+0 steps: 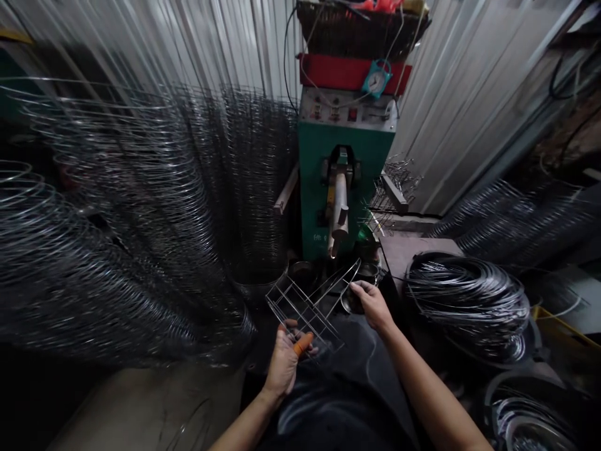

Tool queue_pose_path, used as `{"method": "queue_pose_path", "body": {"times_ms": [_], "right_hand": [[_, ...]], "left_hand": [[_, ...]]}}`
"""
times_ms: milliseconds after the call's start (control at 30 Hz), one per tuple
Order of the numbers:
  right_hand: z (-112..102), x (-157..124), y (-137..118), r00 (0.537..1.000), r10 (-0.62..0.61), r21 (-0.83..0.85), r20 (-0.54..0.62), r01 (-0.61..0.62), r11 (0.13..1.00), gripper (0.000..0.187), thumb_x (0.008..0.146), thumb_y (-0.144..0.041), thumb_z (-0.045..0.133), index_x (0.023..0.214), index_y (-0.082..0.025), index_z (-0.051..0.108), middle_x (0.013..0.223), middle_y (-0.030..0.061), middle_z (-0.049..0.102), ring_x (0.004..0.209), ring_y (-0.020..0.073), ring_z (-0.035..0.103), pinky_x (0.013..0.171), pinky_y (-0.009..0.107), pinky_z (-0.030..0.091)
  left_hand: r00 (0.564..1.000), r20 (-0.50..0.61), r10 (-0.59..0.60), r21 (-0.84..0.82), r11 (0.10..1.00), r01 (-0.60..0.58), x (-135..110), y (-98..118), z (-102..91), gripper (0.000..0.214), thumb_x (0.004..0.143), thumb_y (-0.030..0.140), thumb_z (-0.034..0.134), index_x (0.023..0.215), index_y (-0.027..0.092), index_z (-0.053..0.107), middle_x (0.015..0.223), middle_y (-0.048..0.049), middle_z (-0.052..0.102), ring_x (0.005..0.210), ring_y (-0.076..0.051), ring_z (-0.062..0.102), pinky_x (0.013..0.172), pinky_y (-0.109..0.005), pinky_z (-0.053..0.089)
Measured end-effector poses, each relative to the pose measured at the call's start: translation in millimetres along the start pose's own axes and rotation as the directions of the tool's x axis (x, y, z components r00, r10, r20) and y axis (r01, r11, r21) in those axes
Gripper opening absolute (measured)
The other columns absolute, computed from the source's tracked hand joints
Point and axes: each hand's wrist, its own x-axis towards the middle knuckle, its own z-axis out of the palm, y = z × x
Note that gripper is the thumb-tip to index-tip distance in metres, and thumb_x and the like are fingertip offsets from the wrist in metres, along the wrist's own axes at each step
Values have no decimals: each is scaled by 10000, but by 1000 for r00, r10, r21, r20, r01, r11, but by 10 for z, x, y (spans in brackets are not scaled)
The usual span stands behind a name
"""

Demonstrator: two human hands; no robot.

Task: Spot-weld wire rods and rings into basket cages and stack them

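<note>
My left hand (287, 356), with orange covers on its thumb and a finger, is closed on the lower edge of a small wire grid frame (307, 307). The frame is held tilted above my dark-clothed lap. My right hand (372, 305) pinches a thin bent wire (345, 287) between thumb and fingers at the frame's right side. Whether that wire is joined to the grid I cannot tell. Just beyond both hands, the electrode arm (340, 210) of a green welding machine (312, 181) points toward me, apart from the frame.
Tall stacks of wire rings (154, 169) crowd the left side. At right lie a tub of cut wires (469, 300) and a second round container (493, 391) with wire rings. A blue clock (376, 79) hangs on the machine, and finished-looking wire pieces (399, 178) hang beside it.
</note>
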Motion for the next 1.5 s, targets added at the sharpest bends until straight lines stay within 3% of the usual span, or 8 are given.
{"method": "queue_pose_path", "body": {"times_ms": [200,533,733,833,1000,1200,1500], "right_hand": [[55,86,104,998,55,112,-3,-54,992,348,606,-483,708,642,-163,575,546,-23,550,441,80,451,406,193,334],[164,235,286,998,-65,80,-1,65,995,321,697,-485,637,646,-177,564,547,-26,532,487,95,469,475,215,370],[247,316,319,998,-59,108,-27,62,992,284,703,-454,640,657,-184,565,546,-36,514,486,91,460,476,213,376],[283,364,319,997,-66,135,-35,70,988,266,703,-431,646,649,-184,564,563,-35,514,504,92,470,492,214,392],[328,451,285,998,-45,197,-37,51,979,240,675,-398,672,644,-181,574,570,-40,520,513,88,482,486,208,400],[350,586,227,998,-38,272,-49,50,961,236,647,-376,701,659,-165,595,588,-39,537,504,69,485,457,181,396],[373,777,134,998,-5,277,-70,24,961,272,591,-391,731,645,-163,592,566,-31,557,472,67,485,422,175,401]], "left_hand": [[999,-9,-34,14,999,34,119,10,-56,511,628,272,736,976,243,363,693,86,476,543,-74,518,615,-312,527],[994,-56,-98,-17,995,97,222,60,-35,542,580,298,759,972,252,389,660,89,497,532,-84,521,592,-293,517],[995,-43,-94,21,995,95,309,61,-59,535,611,273,751,984,255,368,664,94,491,536,-70,514,610,-291,520],[994,-56,-91,8,996,91,351,71,-61,542,587,297,763,970,254,382,657,93,492,532,-73,520,591,-276,516],[994,-79,-76,-55,996,72,417,99,-49,527,607,492,701,962,231,412,653,61,523,520,-107,541,542,-310,519],[994,-86,-65,8,998,66,521,196,65,591,537,353,782,948,236,373,644,95,503,494,-82,518,538,-317,534],[993,-95,-76,-16,997,75,619,337,187,630,500,386,789,939,223,368,653,92,514,471,-82,520,487,-315,535]]}}
